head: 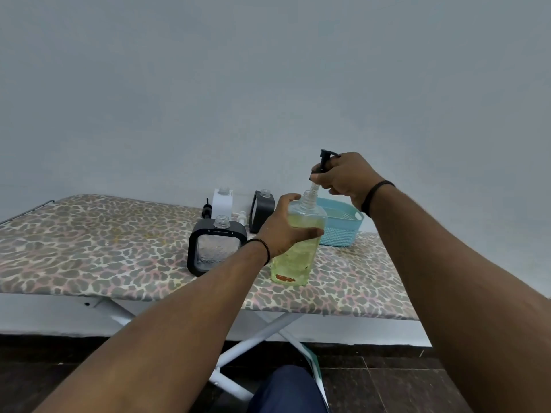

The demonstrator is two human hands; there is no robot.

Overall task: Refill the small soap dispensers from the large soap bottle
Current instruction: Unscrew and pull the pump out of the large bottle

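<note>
A plain domestic room, seemingly a home utility corner: a folding ironing board [89, 248] with a leopard-print cover stands against a bare grey wall [268, 84] on dark floor tiles [387, 383], serving as a worktable. A turquoise plastic basket [343, 228] sits on it by the wall.

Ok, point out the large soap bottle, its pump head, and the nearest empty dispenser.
large soap bottle [293, 263], head view, lower yellow-green body.
pump head [324, 158], head view, black stem.
nearest empty dispenser [217, 253], head view, clear front panel.
</note>
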